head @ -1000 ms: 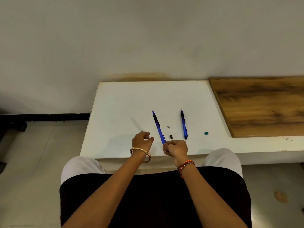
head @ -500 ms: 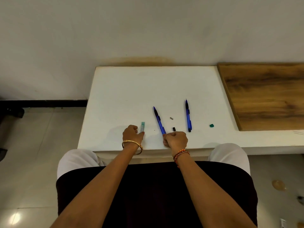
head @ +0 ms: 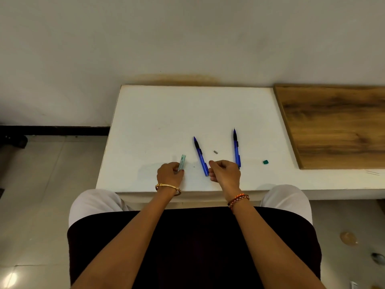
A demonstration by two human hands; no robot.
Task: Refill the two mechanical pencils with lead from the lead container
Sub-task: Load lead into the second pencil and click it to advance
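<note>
Your left hand (head: 169, 174) grips slim translucent green lead container (head: 181, 163): light, slippery; pinch sides. Right hand (head: 225, 174) grip curled, contents indiscernible.

White table (head: 158, 113), two blue pencils (head: 201, 156), green cap (head: 265, 162), wooden board (head: 337, 126)

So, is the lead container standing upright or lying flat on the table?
Flat or nearly so: the lead container stretches along the white table, its near end pinched by the left hand.
</note>
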